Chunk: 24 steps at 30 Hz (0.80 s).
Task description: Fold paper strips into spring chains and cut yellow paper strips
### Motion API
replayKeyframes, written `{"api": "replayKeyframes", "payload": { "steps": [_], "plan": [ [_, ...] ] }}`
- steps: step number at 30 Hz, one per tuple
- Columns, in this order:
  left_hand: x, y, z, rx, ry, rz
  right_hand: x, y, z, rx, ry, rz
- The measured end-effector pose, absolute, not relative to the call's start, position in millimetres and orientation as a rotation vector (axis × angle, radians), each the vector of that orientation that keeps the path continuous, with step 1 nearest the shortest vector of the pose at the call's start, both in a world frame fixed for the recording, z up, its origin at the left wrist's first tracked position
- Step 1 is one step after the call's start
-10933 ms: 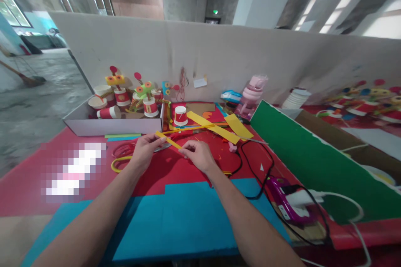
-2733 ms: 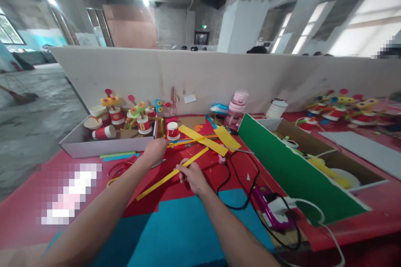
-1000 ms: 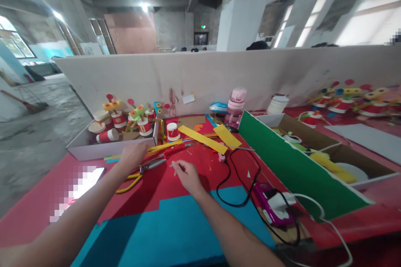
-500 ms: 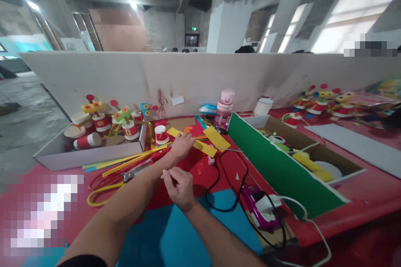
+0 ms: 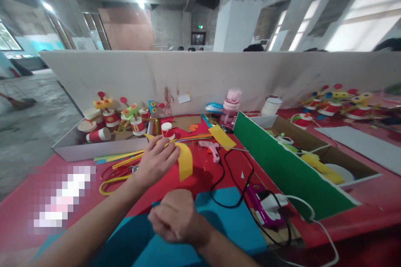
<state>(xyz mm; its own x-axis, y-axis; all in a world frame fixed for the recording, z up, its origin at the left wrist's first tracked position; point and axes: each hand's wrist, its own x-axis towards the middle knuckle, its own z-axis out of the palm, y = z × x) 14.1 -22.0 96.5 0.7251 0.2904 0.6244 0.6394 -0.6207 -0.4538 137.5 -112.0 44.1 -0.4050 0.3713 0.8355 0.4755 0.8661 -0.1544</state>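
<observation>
My left hand [image 5: 159,159] grips a strip of yellow paper [image 5: 186,162], which is raised off the table and curls down to the right of the fingers. Nearer to me, my right hand [image 5: 175,215] is closed in a fist above the blue sheet [image 5: 232,204]; what is inside it, if anything, is hidden. A second yellow paper piece [image 5: 223,137] lies flat further back. Between it and my hands rests a pink glue gun [image 5: 211,148]. Just beyond my left hand stands a red and white paper cup [image 5: 167,131].
At left, a white box [image 5: 100,151] holds cup figures. Yellow-handled pliers [image 5: 108,187] lie by my left forearm. To the right stand a green-sided box [image 5: 282,175] and a purple power strip [image 5: 265,206] with trailing cords. A pink bottle [image 5: 232,102] is at the back.
My left hand has picked up the yellow paper strip and drawn it left and towards me. My right hand has come slightly nearer, still closed. The glue gun is now uncovered.
</observation>
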Motion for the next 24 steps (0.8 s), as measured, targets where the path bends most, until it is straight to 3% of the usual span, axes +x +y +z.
{"api": "replayKeyframes", "payload": {
  "steps": [4, 9, 17, 24],
  "plan": [
    [-19, -71, 68, -2.252, -0.964, -0.466, 146, -134, 49, -0.589, -2.087, -0.148],
    [-22, -80, 36, -2.338, -1.321, -0.234, 156, -112, 38, -1.096, -1.994, -0.05],
    [-16, -57, 36, -2.361, -1.236, -0.303, 160, -63, 8, -1.237, -2.299, -0.296],
    [-36, -63, 7, -2.642, -1.373, -0.101, 183, -59, -2, -1.401, -2.544, -0.069]
  ]
}}
